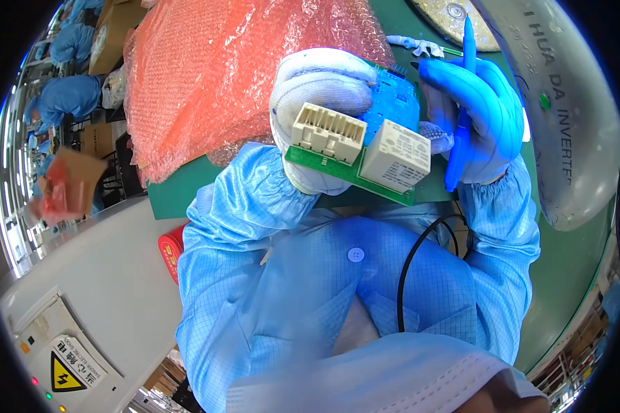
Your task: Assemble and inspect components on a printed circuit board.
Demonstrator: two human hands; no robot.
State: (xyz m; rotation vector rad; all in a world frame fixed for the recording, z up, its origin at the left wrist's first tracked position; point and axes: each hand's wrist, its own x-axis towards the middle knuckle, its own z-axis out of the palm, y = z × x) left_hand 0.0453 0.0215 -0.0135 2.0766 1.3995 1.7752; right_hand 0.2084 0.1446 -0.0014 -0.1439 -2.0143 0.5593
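My left hand, in a white fabric glove, is closed around a green circuit board held tilted above the table. On the board stand a cream slotted connector and a white box-shaped component with small print. The board's upper part looks blue under a strong blue light. My right hand, also gloved, is closed on a blue pen held roughly upright, just right of the board. Its fingertips are close to the board's right edge; whether they touch it, I cannot tell.
Pink bubble wrap covers the green table's far left. A rounded grey housing looms at right. Beyond my hands lie a white-wrapped tool and a round dish. A black cable hangs before me. People in blue work far left.
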